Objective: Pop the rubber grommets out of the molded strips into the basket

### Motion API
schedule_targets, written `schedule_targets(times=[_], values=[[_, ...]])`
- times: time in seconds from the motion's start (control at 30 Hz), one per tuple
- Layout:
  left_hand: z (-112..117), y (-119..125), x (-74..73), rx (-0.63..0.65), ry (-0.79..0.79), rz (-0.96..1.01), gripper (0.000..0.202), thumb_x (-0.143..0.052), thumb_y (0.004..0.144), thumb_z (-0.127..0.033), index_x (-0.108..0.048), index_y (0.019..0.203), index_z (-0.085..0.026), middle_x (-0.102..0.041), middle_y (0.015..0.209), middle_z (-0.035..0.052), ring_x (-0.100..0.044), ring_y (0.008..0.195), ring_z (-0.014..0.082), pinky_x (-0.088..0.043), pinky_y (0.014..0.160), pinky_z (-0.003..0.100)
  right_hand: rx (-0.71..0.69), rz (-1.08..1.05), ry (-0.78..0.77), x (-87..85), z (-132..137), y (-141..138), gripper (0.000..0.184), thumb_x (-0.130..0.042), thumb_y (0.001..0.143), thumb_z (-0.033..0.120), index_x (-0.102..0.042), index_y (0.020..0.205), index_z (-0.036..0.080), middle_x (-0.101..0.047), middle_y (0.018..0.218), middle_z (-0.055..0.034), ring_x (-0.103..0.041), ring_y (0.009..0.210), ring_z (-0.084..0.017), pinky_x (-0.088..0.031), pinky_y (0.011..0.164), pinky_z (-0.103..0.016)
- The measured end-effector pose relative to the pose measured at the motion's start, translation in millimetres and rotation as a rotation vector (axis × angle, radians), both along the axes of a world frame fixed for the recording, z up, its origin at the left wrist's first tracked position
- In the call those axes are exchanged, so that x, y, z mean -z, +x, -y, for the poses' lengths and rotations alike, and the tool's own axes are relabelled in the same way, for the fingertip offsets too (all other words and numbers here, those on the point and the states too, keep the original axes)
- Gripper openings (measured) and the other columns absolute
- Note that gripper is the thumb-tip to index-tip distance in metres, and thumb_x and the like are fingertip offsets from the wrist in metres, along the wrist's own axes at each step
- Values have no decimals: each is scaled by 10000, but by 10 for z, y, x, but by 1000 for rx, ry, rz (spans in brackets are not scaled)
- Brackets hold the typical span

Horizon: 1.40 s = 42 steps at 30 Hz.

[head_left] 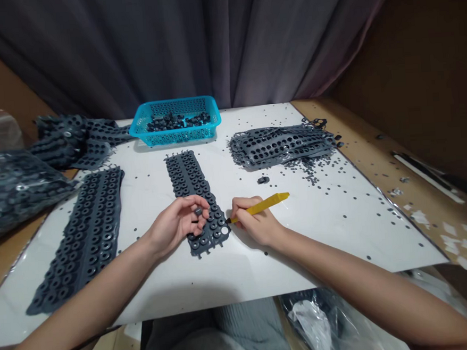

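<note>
Two things are held over a dark perforated rubber strip (187,173): the left hand (176,224) pinches a small rubber piece (198,211) between thumb and fingers, and the right hand (259,224) clenches a yellow plastic pick (265,205), its tip at the strip's edge.

The rubber strip (188,178) is matt, the white board (321,233) glossy.

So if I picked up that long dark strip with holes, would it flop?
It would probably flop rather than stay stiff: the dark rubbery strip looks thin and bendy, with rings all along it. It is likely light for its size, since it is full of holes. The tiny round bits scattered beside it look likelier to roll away.
</note>
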<state>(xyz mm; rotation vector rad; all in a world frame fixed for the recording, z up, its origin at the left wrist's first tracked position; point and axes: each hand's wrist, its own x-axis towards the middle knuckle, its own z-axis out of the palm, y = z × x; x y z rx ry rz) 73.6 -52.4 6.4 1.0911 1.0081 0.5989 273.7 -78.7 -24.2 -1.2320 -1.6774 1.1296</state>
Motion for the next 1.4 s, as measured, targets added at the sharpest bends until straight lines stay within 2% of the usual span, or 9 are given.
schedule_targets(times=[0.07,0.2,0.3,0.53,0.63,0.8,1.03,1.2,1.4], values=[[-6,31,-14,120,299,-215,215,-412,840,-325,-544,794,-162,-527,700,21,-495,600,131,-424,543,251,-1,-8,-4,10,-4,3,201,-397,730,132,-443,543,191,-444,480,24,-414,497,-115,-304,511,-243],[-38,130,-11,538,907,-636,143,-532,829,-240,-619,895,-147,-562,839,55,-547,821,191,-454,744,312,-2,-16,2,22,-9,12,191,-408,719,120,-443,545,192,-440,479,27,-419,502,-115,-310,515,-239],[-53,221,-1,696,1085,-809,138,-514,860,-188,-626,907,-121,-575,884,88,-558,870,213,-460,782,329,3,-8,5,21,-8,15,199,-410,724,116,-435,543,195,-425,470,32,-394,489,-112,-297,504,-241],[-32,286,55,788,1278,-972,239,-376,879,-25,-564,770,-125,-579,789,85,-558,752,193,-451,680,295,7,8,38,30,-6,15,211,-410,731,119,-423,535,197,-398,467,39,-369,480,-109,-275,492,-244],[-59,191,95,672,1166,-801,210,-371,913,-101,-557,825,-143,-589,813,62,-559,769,172,-450,701,277,8,15,39,37,-8,11,216,-409,740,121,-436,537,193,-402,474,36,-384,491,-109,-285,502,-241],[-76,57,156,299,823,-580,196,-454,911,-282,-598,846,-165,-614,802,25,-544,697,141,-417,639,247,-1,29,29,30,-13,4,210,-413,746,124,-461,552,187,-424,485,31,-383,491,-106,-282,502,-243],[-153,-10,87,27,526,-407,239,-564,843,-394,-620,868,-163,-591,738,4,-495,632,123,-374,586,232,4,25,-2,11,-6,9,201,-407,741,135,-484,561,179,-479,495,20,-429,502,-110,-307,513,-242],[-149,-20,59,46,250,-182,311,-612,815,-412,-639,1012,-172,-614,801,25,-525,700,127,-377,614,221,24,-117,-59,33,-27,30,151,-419,697,145,-540,611,174,-534,517,13,-477,496,-114,-356,507,-233],[-136,-10,105,59,39,-66,400,-615,793,-495,-654,953,-131,-599,731,24,-336,506,50,-220,484,194,71,-113,-133,45,-55,11,128,-455,705,157,-578,671,172,-571,545,8,-494,489,-110,-376,500,-228]])
